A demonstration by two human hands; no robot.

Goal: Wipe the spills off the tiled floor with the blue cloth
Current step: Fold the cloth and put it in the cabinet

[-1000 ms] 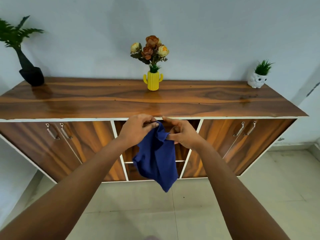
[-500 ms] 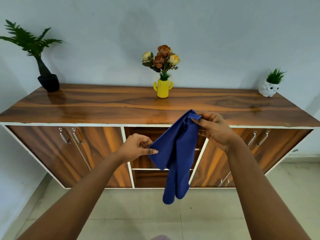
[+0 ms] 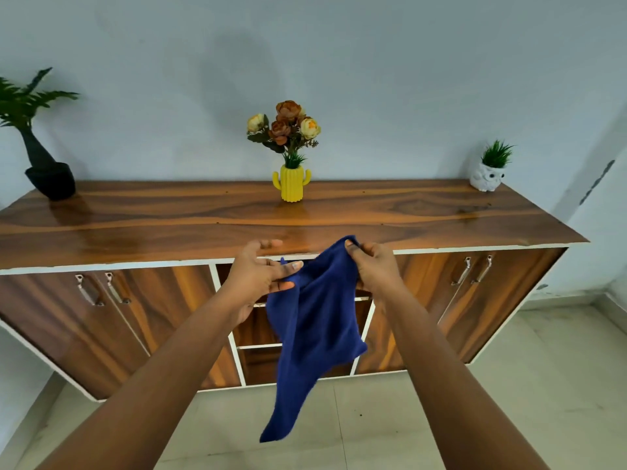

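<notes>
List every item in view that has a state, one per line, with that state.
blue cloth: off the floor, hanging unfolded in front of the cabinet
right hand: pinching the cloth's top corner
left hand: fingers spread, touching the cloth's edge; grip unclear
left cabinet doors: closed
right cabinet doors: closed
yellow cactus vase: upright, holding flowers
black pot: tilted
owl planter: upright

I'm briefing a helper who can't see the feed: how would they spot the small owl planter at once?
Find the long wooden sideboard against the pale wall, then follow its top to the far right end. There stands the owl planter, a small white pot with dark eyes and a green grass tuft. Unlike the yellow cactus vase mid-top and the black pot at left, it is white.
</notes>
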